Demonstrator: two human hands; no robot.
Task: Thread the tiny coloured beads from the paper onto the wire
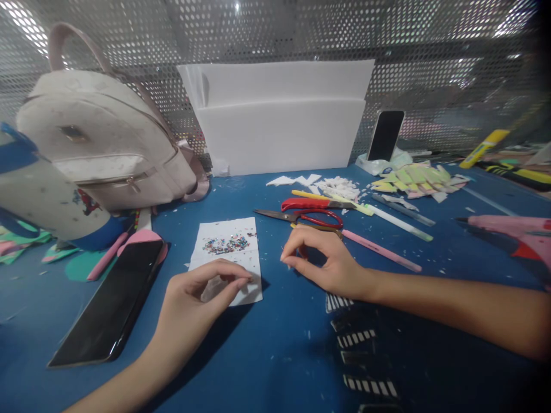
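Head view, clock as the worker sits: coloured flecks [228, 244] on paper [254, 261], spread long 9-to-3, at 11 o'clock from left hand's [185, 293] fingertips; left nearer. Right hand [338, 269]: flecks just past 9. Both hands' tips pinched together; cannot tell whether on anything.

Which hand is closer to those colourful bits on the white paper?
Left. The left hand is just on the near side of the colourful bits; the right hand is farther off, right of the white paper.
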